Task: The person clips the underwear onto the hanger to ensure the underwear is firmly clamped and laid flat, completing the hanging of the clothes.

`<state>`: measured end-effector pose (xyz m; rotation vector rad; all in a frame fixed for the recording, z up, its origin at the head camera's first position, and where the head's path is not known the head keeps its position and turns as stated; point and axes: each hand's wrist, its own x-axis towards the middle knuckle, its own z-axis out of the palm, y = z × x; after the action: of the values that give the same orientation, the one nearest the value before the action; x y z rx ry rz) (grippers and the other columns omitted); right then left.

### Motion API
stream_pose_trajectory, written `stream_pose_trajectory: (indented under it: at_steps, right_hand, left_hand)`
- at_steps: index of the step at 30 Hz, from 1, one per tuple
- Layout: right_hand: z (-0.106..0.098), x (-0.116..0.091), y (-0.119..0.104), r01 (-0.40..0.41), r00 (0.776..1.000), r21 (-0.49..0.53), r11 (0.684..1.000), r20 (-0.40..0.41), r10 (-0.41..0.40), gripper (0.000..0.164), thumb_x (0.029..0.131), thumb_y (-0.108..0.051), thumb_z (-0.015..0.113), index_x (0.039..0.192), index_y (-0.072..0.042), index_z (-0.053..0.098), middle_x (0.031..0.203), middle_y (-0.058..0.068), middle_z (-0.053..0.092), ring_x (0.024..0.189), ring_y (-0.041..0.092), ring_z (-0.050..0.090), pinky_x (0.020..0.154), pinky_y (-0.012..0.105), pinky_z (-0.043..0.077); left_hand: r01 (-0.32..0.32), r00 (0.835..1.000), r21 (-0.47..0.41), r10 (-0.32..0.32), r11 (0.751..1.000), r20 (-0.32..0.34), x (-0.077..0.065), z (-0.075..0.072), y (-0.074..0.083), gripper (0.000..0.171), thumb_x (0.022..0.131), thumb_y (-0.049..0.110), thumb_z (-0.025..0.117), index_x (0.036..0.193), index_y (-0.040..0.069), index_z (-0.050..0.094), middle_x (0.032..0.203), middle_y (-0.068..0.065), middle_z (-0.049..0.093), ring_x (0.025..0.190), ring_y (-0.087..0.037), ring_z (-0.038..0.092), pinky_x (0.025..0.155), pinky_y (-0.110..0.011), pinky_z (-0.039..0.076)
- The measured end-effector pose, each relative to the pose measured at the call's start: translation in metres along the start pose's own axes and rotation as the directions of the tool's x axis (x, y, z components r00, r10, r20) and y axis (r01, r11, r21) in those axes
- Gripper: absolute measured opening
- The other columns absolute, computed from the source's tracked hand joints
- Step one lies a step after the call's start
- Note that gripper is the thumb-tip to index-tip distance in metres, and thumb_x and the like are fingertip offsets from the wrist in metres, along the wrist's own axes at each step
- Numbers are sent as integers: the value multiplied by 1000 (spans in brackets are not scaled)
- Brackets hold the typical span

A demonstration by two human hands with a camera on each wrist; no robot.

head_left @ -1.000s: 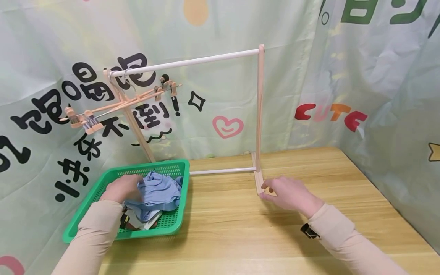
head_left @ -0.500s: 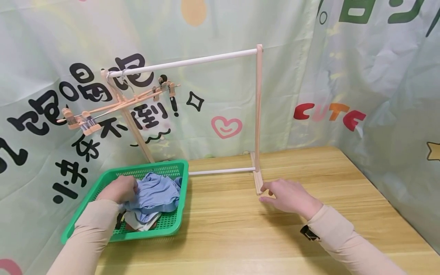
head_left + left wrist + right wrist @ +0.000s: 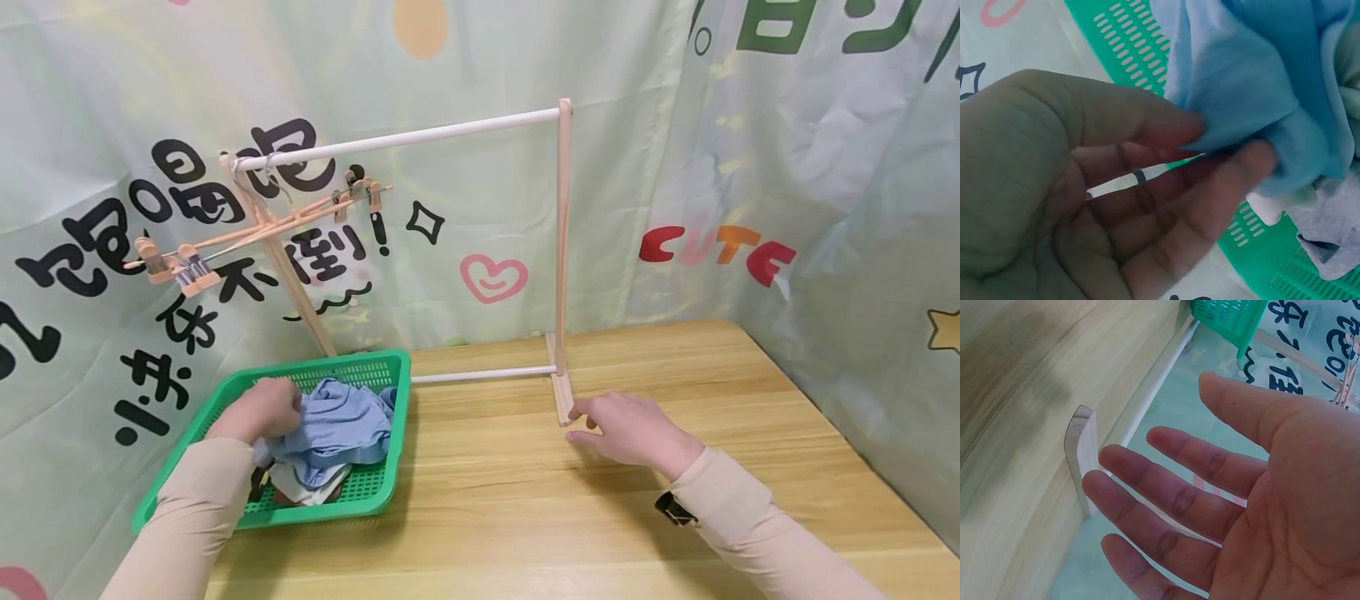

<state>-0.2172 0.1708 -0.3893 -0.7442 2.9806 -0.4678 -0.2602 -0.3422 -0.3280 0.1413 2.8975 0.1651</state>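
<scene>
A blue garment (image 3: 345, 421) lies heaped on other clothes in the green basket (image 3: 403, 433); its exact kind is hard to tell from the folds. My left hand (image 3: 262, 408) reaches over the basket's left half. In the left wrist view, the thumb and fingers of the left hand (image 3: 1104, 175) pinch an edge of the blue cloth (image 3: 1235, 75). My right hand (image 3: 630, 427) hovers beside the wooden foot (image 3: 564, 400) of a small clothes rack. Its fingers are relaxed and spread in the right wrist view, and the right hand (image 3: 1229, 506) holds nothing.
The rack's white top rail (image 3: 420, 133) carries pink clip hangers (image 3: 277, 223) at its left end, above the basket. White and grey clothes (image 3: 1329, 231) lie under the blue one. A printed curtain (image 3: 630, 167) stands behind the wooden table (image 3: 510, 500).
My left hand has shifted slightly left at the blue garment's edge. The right hand stays almost where it was. The whole head view has drifted a little.
</scene>
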Motion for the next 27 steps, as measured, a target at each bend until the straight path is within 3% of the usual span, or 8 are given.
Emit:
stream_pose_trajectory:
  at_steps: [5,13,20,27]
  right_hand:
    - [-1,-1,1,3,1000,14,1000,-4,-3,29,99,-38,77,118,-15,78,98,-1,79,86,16,73,69,39,56]
    - [-4,-2,2,9,1000,26,1000,-4,-9,30,99,-38,77,117,-15,78,98,0,79,87,18,74,69,41,57]
    - [-3,-3,4,10,1000,37,999,-9,-9,30,99,-38,77,118,-14,78,98,0,79,89,20,74,69,42,57]
    - [-3,-5,7,-9,1000,65,998,1,9,32,100,-39,76,121,-15,77,101,0,79,93,23,75,69,41,56]
  left_hand:
    - [-22,996,-18,20,1000,-90,0,-5,5,20,91,6,66,73,9,57,69,-7,58,62,-20,58,58,-32,44]
    - [26,986,-74,-38,997,-164,2,-12,15,23,91,8,71,75,8,54,71,-9,56,66,-23,58,59,-34,43]
    - [-3,976,-91,-17,996,-218,2,-16,23,6,89,6,70,92,2,68,84,-14,68,73,-26,63,63,-38,51]
    - [-33,956,-120,-3,992,-294,-2,-22,31,17,92,8,69,76,9,71,76,-6,67,74,-25,59,65,-36,47]
